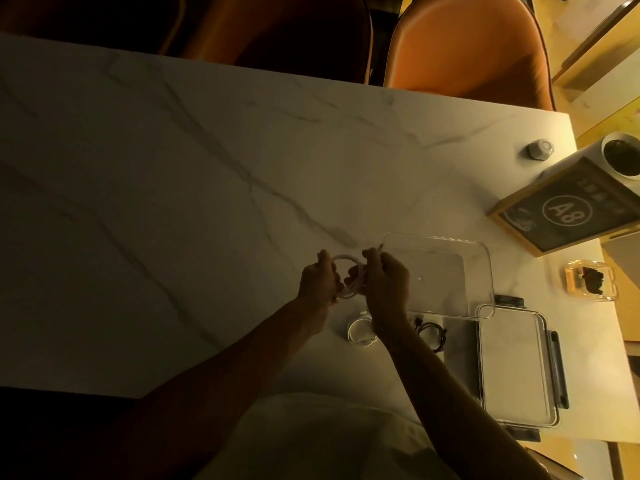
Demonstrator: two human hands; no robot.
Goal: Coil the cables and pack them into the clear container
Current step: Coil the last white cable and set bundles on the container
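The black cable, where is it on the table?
In the head view the black cable lies coiled on the table, just right of the right forearm, between the white coil and the lid.

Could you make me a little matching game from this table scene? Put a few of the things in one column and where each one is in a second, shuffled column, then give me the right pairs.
Things:
1. white cable
2. black cable
3. clear container
4. A8 sign

Places:
A. leaning at the table's far right edge
B. held in a loop between left hand and right hand
C. open and bare, just right of the hands
D. coiled on the table, beside the right wrist

Pairs: 1-B, 2-D, 3-C, 4-A
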